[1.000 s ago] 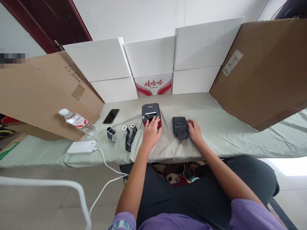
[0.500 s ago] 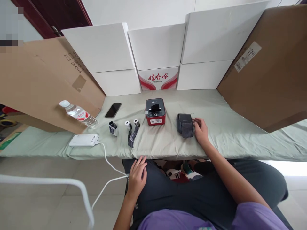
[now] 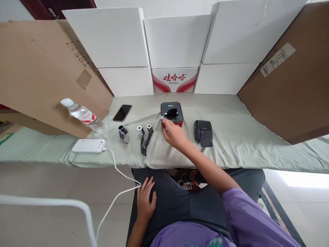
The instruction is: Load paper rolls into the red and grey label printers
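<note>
1. Red-and-black label printer (image 3: 172, 115): upright on the green cloth-covered table (image 3: 231, 151), at centre, just in front of a printed red-and-white carton (image 3: 175, 79).
2. Right hand (image 3: 174, 133): reaches across to the front of the label printer, fingertips touching its lower front face; fingers loosely curled, nothing clasped as far as can be seen.
3. Left hand (image 3: 146, 198): rests flat on the lap, fingers spread, holding nothing; a white cable (image 3: 120, 175) passes just beside it.
4. Small black printer (image 3: 203, 132): on the cloth to the right of the red unit, apart from it, untouched.
5. Paper rolls: two white rolls (image 3: 144, 129) with a dark strip trailing toward the table edge, left of the red printer; one further dark roll (image 3: 122, 132) beyond them.
6. Black phone (image 3: 122, 112): flat, screen up, behind the rolls.
7. White power bank (image 3: 88, 145): near the front edge at left, cable plugged in.
8. Water bottle (image 3: 83, 115): leaning, by the large cardboard sheet (image 3: 38, 68) at left.
9. White boxes (image 3: 177, 41): stacked along the back; a second cardboard panel (image 3: 290, 79) stands at right.
</note>
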{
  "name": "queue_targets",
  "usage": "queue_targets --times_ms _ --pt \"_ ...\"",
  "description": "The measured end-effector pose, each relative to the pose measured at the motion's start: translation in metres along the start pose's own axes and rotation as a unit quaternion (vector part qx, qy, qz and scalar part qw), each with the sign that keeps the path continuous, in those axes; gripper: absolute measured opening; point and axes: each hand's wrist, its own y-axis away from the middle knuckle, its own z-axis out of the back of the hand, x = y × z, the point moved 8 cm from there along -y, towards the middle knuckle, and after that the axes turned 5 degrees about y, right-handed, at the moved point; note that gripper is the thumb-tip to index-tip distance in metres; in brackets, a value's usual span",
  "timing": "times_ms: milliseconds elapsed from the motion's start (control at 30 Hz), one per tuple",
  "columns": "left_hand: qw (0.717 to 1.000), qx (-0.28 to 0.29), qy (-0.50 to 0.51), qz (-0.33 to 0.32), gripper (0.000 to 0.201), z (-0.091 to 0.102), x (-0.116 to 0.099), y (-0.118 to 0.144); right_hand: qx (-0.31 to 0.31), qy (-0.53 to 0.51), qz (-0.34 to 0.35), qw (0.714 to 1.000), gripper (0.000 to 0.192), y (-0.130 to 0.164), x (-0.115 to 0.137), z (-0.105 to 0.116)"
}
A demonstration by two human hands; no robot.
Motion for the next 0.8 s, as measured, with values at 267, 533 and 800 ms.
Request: queue_targets --times_ms 267,533,800 --pt "0.998 -0.034 0.018 -0.043 0.030 0.004 0.008 0.011 -0.057 0.021 -0.025 0.998 0.043 0.023 -0.004 0.019" --pt "0.995 -0.041 0.065 -0.058 0.029 0.006 0.014 0.013 -0.141 0.103 -0.218 0.960 0.041 0.080 -0.154 0.072" --pt "0.996 -0.023 0.058 -0.062 0.027 0.002 0.007 0.005 -0.020 0.104 -0.143 0.984 0.049 0.047 -0.117 0.053"
